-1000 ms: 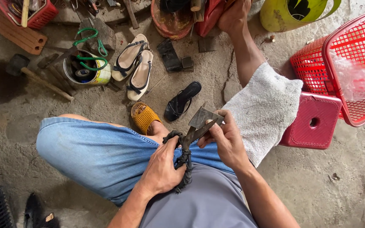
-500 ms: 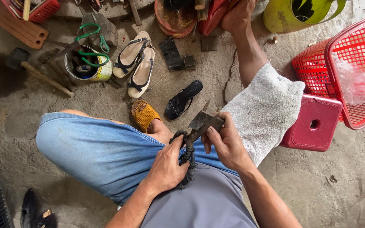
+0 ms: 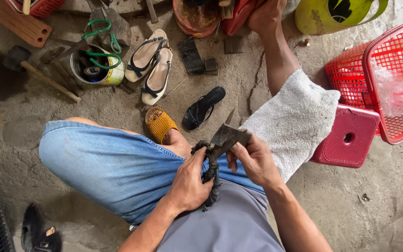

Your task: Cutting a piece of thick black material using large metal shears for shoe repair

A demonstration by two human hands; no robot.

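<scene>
1. While the person is sitting low over the concrete floor (image 3: 33, 116), a bent leg in blue denim shorts (image 3: 113, 168) is filling the middle of the view, with a white towel (image 3: 295, 121) lying over the other leg.
2. To the right, a red mesh basket (image 3: 383, 79) is resting partly on a red plastic stool (image 3: 346, 137), which is touching the towel's edge.
3. At the top, a yellow-green container (image 3: 327, 16) is standing near the person's bare foot (image 3: 267, 16).
4. To the upper left, a tin can (image 3: 94, 70) with green-handled scissors (image 3: 101, 44) lying across its mouth is sitting just beside a pair of tan sandals (image 3: 152, 65), and a hammer (image 3: 38, 72) is lying left of the can.
5. A black sandal (image 3: 204, 107) is lying near an orange slipper (image 3: 160, 123), which is being worn on the foot of the bent leg.
6. The left hand (image 3: 187, 184) is closing its fingers around a dark braided strap (image 3: 211, 175) over the lap, gripping it firmly.
7. The right hand (image 3: 253, 161) is pinching a dark metal blade (image 3: 227, 135) in its fingers, the blade touching the strap's upper end and its tip pointing away from the body.
</scene>
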